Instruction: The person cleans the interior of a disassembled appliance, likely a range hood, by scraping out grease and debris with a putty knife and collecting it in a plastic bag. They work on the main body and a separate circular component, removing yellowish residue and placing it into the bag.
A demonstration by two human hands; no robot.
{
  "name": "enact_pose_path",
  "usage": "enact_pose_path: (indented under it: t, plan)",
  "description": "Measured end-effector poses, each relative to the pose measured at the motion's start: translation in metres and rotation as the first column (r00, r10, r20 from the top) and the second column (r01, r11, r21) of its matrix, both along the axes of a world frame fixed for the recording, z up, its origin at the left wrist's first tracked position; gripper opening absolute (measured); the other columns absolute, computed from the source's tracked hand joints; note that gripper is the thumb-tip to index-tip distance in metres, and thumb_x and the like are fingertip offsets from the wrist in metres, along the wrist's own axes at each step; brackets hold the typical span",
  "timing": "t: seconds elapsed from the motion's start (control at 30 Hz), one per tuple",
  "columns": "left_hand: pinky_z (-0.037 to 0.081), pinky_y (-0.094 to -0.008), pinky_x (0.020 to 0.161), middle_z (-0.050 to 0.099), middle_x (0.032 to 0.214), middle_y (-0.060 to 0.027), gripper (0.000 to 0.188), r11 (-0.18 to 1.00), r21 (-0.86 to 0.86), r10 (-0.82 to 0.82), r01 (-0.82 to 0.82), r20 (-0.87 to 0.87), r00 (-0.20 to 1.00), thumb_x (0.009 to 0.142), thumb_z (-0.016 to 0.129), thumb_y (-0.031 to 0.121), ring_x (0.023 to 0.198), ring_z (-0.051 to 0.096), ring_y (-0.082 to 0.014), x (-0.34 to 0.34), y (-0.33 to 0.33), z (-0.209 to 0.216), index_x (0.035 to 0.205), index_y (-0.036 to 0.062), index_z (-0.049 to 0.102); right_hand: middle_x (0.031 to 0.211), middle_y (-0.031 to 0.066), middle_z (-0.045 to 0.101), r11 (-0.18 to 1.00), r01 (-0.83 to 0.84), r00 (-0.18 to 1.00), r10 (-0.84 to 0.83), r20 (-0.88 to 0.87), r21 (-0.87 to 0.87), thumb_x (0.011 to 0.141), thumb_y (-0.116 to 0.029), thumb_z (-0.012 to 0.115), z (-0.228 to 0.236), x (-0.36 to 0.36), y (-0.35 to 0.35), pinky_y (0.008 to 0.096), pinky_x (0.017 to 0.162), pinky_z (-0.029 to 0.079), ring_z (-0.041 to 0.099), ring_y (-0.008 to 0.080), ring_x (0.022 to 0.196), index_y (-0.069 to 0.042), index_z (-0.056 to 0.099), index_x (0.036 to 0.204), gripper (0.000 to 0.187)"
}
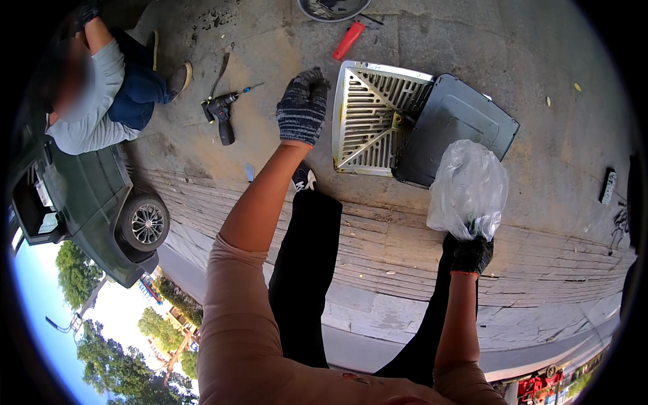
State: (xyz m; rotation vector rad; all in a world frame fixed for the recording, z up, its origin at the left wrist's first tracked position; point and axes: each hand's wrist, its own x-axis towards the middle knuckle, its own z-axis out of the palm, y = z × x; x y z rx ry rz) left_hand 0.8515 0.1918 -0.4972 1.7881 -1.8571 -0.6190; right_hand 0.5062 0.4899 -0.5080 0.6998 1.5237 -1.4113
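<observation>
My right hand (472, 256), in a dark knitted glove, is closed on the gathered end of a clear plastic bag (469, 185). The bag puffs out beyond the fist and overlaps the near corner of a grey plastic panel (455, 125). That panel lies partly on a pale slotted metal grille (368, 115) with a bright rim. My left hand (304, 104), in a grey-striped glove, is raised just left of the grille. Its fingers are curled in, and whatever they may hold is hidden.
A cordless drill (221, 115) lies on the ground to the left. Beyond the grille are a red-handled tool (349, 40) and a round basin (332, 8). A person (108, 94) crouches at far left, near a dark green vehicle (88, 196). A small speckled block (608, 186) lies far right.
</observation>
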Motion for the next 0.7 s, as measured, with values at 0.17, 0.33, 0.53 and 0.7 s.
enact_pose_path:
  t: [0.17,0.33,0.53,0.7]
  plan:
    - [0.053,-0.0298,0.081,0.070,0.107,-0.0110,0.039,0.986,0.135,0.096,-0.099,0.031,0.995,0.094,0.059,0.018,0.089,0.068,-0.0153,-0.013,-0.177,-0.034,0.132,0.0089,0.057,0.128,0.0126,0.060,0.986,-0.088,0.990,0.071,-0.124,-0.139,0.096,-0.015,0.054,-0.039,0.012,0.008,0.0437,0.092,0.053,0.061,0.0291,0.111,-0.008,0.050,0.137,0.042]
    - [0.054,-0.0319,0.075,0.069,0.106,-0.0121,0.041,0.965,0.195,-0.260,0.174,0.638,0.725,0.092,0.062,0.014,0.083,0.068,-0.0191,0.018,-0.285,-0.082,0.132,0.0057,0.055,0.131,0.0110,0.057,0.976,-0.220,0.964,0.217,-0.155,-0.003,0.095,-0.014,0.054,-0.011,0.033,-0.029,0.0461,0.095,0.051,0.059,0.0301,0.114,-0.014,0.044,0.142,0.048]
    - [0.054,-0.0353,0.075,0.069,0.103,-0.0141,0.036,0.958,0.285,0.090,0.016,-0.354,0.931,0.091,0.061,0.015,0.086,0.067,-0.0232,0.008,-0.201,-0.092,0.125,0.0034,0.058,0.136,0.0095,0.053,0.945,-0.248,0.953,0.277,-0.121,0.213,0.097,-0.016,0.052,0.019,0.055,-0.065,0.0488,0.101,0.046,0.053,0.0318,0.120,-0.017,0.041,0.143,0.047]
    - [0.054,-0.0331,0.072,0.070,0.101,-0.0136,0.051,0.703,0.640,0.467,-0.312,-0.084,0.880,0.090,0.067,0.019,0.075,0.067,-0.0185,0.149,-0.011,-0.105,0.136,0.0024,0.051,0.136,0.0075,0.052,0.938,-0.285,0.946,0.308,-0.098,0.196,0.099,-0.021,0.052,0.012,0.075,-0.066,0.0478,0.102,0.045,0.052,0.0309,0.122,-0.019,0.043,0.141,0.044]
